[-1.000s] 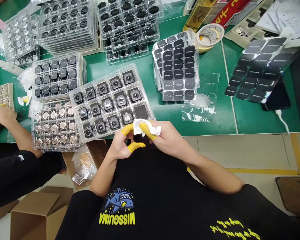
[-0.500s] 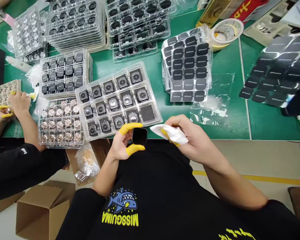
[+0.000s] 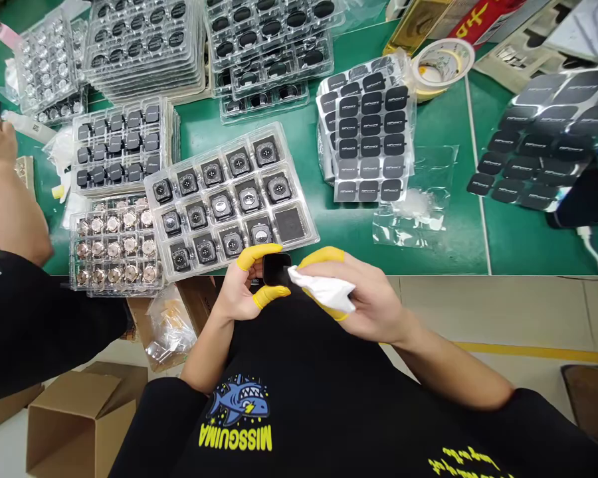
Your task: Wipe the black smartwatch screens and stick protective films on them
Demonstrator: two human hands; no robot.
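My left hand [image 3: 244, 285], with yellow covers on thumb and finger, grips a square black watch face [image 3: 275, 269] by its edges. From the right, my right hand [image 3: 363, 289], also with yellow finger covers, pinches a white cloth [image 3: 329, 291]. The cloth's tip touches the right part of the dark screen. Just beyond my hands lies a clear tray [image 3: 306, 244] holding rows of black watch bodies [image 3: 222, 206]. Its near right compartment [image 3: 290, 224] holds no watch.
Stacked trays [image 3: 149, 73] stand at the back left. Black sticker sheets [image 3: 371, 143], a tape roll [image 3: 443, 63] and a clear bag [image 3: 413, 202] lie to the right. A co-worker's arm [image 3: 17, 199] is at far left. An open carton [image 3: 80, 425] stands on the floor.
My right hand has moved left, bringing the cloth onto the watch screen. My left hand keeps its hold. The co-worker's raised hand has shifted left and away. The view has shifted slightly.
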